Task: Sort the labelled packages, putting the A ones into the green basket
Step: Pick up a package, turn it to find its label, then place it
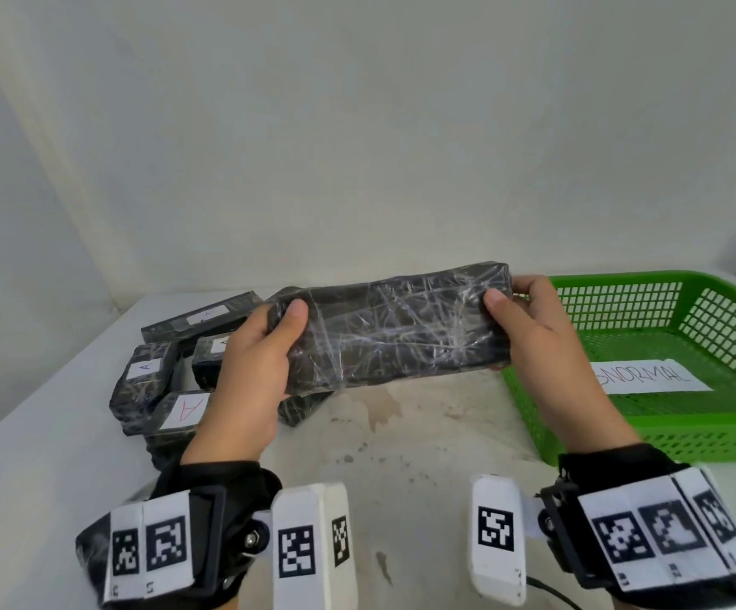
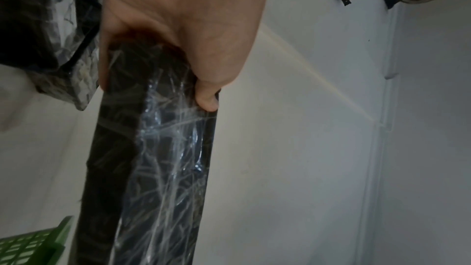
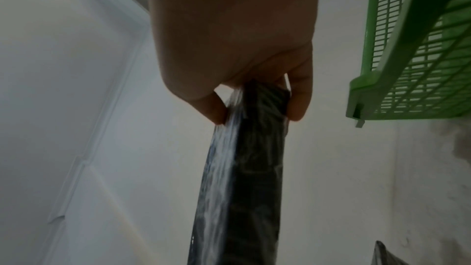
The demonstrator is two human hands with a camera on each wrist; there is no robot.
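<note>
I count one wrapped black package (image 1: pixel 392 332) up off the table, shared between my two hands: left hand (image 1: pixel 247 380) and right hand (image 1: pixel 533 341). The pile of packages (image 1: pixel 146 380) holds at least five more (my left hand hides part of it, so the exact number escapes me). Four white labels (image 1: pixel 187 409) show there, and two plainly read A. There is one green basket (image 1: pixel 709 433), with one paper sheet (image 1: pixel 647 377) in it.
</note>
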